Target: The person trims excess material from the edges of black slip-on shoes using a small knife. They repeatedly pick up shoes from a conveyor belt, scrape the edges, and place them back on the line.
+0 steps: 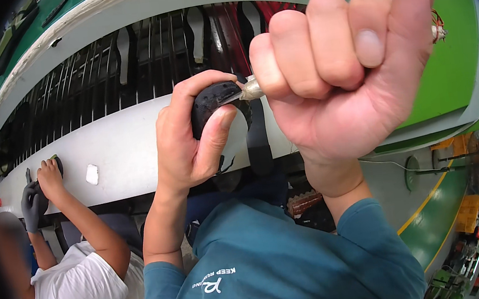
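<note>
My left hand (pixel 182 135) grips a black shoe sole (pixel 211 104), its thumb pressed along the near side and fingers over the far side. My right hand (pixel 339 75) is closed in a fist round a slim tool (pixel 252 88) with a pale, wrapped-looking handle. The tool's thin, blade-like tip meets the edge of the sole beside my left fingers. Its other end, with red strands, pokes out past my right hand. Most of the handle is hidden inside the fist. Another black sole (pixel 259 138) lies on the white bench just behind the held one.
The white bench (pixel 116 145) runs along a rack of rods carrying several dark soles (pixel 196 34). At the left a co-worker in a white shirt (pixel 85 288), one hand gloved grey, handles a dark piece. A white scrap (pixel 92 174) lies between us. A green machine panel (pixel 448 75) stands right.
</note>
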Demonstrator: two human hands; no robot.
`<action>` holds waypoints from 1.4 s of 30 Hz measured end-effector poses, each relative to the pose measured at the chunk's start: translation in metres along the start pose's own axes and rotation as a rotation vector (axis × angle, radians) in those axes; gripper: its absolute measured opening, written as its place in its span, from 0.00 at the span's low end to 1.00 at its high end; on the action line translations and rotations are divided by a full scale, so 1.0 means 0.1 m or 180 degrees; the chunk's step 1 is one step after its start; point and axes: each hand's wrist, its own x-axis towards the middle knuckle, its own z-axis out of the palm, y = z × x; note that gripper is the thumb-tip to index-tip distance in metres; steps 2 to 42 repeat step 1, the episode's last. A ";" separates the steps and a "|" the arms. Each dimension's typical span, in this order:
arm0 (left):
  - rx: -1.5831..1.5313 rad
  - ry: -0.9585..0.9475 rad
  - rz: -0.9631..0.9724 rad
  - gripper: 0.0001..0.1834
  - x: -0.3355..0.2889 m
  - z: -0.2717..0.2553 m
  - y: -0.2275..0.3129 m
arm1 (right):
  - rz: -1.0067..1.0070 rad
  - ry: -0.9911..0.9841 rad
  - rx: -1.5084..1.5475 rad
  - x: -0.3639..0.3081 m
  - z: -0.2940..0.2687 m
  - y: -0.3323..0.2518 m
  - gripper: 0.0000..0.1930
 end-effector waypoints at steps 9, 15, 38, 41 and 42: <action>0.0054 -0.0024 0.0020 0.17 0.01 0.00 0.01 | 0.0006 0.0005 0.0001 0.00 -0.01 0.00 0.31; 0.0054 -0.0024 0.0020 0.17 0.01 0.00 0.01 | 0.0006 0.0005 0.0001 0.00 -0.01 0.00 0.31; 0.0054 -0.0024 0.0020 0.17 0.01 0.00 0.01 | 0.0006 0.0005 0.0001 0.00 -0.01 0.00 0.31; 0.0054 -0.0024 0.0020 0.17 0.01 0.00 0.01 | 0.0006 0.0005 0.0001 0.00 -0.01 0.00 0.31; 0.0054 -0.0024 0.0020 0.17 0.01 0.00 0.01 | 0.0006 0.0005 0.0001 0.00 -0.01 0.00 0.31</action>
